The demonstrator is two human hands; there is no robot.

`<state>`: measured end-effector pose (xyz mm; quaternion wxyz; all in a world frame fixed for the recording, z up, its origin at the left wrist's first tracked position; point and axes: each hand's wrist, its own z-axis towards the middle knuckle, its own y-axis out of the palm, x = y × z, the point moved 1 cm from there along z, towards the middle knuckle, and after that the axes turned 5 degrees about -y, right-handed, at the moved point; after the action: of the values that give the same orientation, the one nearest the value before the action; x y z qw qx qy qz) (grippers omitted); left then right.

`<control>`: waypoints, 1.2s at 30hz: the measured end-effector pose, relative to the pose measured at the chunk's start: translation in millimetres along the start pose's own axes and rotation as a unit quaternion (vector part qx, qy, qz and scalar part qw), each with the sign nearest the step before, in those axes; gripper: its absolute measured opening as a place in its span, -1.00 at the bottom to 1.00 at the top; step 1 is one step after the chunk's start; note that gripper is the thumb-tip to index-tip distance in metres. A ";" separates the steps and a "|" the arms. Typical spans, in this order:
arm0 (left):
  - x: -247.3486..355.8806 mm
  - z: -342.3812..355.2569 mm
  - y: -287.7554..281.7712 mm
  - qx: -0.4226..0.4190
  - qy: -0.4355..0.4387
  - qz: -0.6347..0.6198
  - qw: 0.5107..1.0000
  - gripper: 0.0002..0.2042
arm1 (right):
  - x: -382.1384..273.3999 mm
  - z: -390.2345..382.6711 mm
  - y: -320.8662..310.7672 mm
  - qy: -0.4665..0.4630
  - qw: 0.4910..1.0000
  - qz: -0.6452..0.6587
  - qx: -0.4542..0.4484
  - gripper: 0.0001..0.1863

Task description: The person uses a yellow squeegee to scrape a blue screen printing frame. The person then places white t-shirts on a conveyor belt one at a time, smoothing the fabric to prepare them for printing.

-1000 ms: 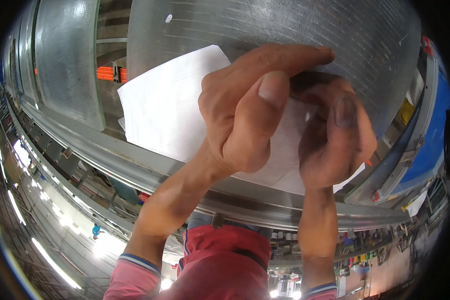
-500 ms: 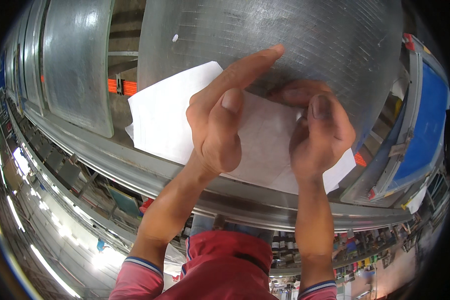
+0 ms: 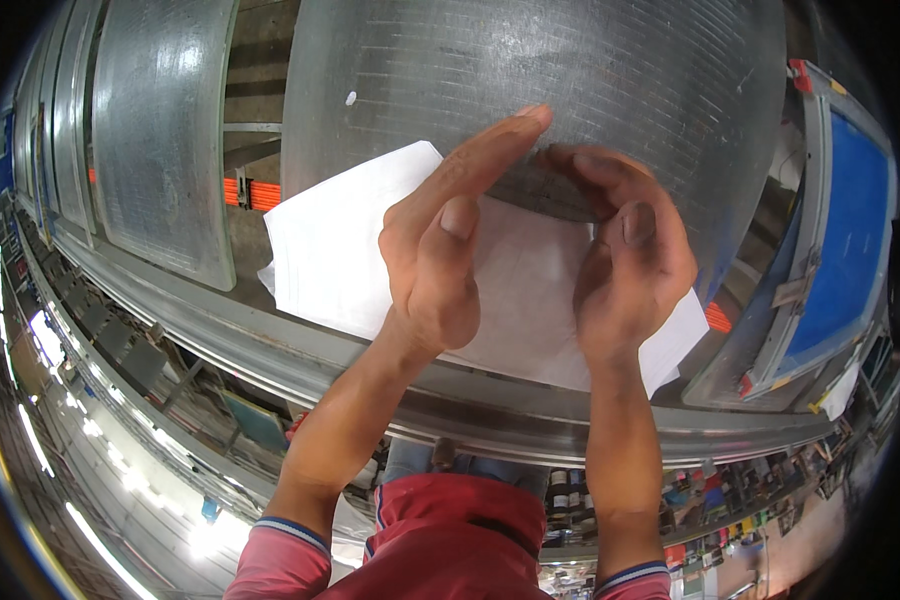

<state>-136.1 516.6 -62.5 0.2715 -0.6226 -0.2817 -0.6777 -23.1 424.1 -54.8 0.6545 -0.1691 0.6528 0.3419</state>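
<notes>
White sheets (image 3: 335, 240), whether of cloth or paper I cannot tell, lie at the near edge of a grey, scored board (image 3: 420, 60). Their far edge curves inward. Above the middle of the sheets is my left hand (image 3: 430, 265), on edge with fingers stretched out and thumb raised. My right hand (image 3: 645, 260) is cupped over the right part, its fingers bent loosely toward the left and its thumb apart from them. Dark stains mark its thumb and fingertips. No object shows in either hand. Whether the hands touch the sheets is not plain.
A metal rail (image 3: 510, 400) runs along the near side of the board. To the left is another translucent board (image 3: 160, 130), with orange strips (image 3: 263, 195) in the gap. A blue framed screen (image 3: 840, 240) leans at the right. A small white scrap (image 3: 351, 98) lies on the board.
The view has shifted slightly, so the board and sheets sit a little lower. My right hand's fingers have lifted and spread a little from the thumb; my left hand keeps nearly the same pose.
</notes>
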 end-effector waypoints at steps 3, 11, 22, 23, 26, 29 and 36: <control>0.1 0.3 1.3 0.002 -0.007 0.007 1.000 -0.38 | 0.3 -0.1 -0.3 -0.007 1.000 -0.013 -0.006 -0.72; 2.9 1.1 4.0 0.044 -0.014 0.054 0.997 -0.46 | -4.7 -0.8 0.9 0.027 0.999 -0.019 0.004 -0.79; 56.6 4.5 -28.3 0.159 -0.041 -0.054 0.985 -0.51 | -75.7 -10.2 -31.2 0.017 0.994 0.044 0.094 -0.62; 71.5 -2.2 -39.3 0.182 -0.079 0.019 0.980 -0.56 | -91.9 -21.5 -43.0 0.043 0.993 0.007 0.110 -0.61; 104.5 -31.4 -60.6 0.153 -0.221 0.240 0.933 -0.72 | -123.9 -71.3 -79.2 0.166 0.959 -0.127 0.189 -0.64; 90.0 -82.9 -59.2 -0.008 -0.046 0.383 0.922 -0.78 | -134.7 -142.2 -116.5 0.241 0.923 -0.200 0.223 -0.72; 100.3 -176.1 16.1 -0.377 -0.057 0.250 0.890 -0.83 | -173.9 -237.1 -128.8 0.281 0.896 -0.199 0.279 -0.75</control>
<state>-254.0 376.9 26.5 0.1600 -0.7657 0.1446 -0.6060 -97.3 135.1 63.5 0.5184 -0.1953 0.8308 -0.0534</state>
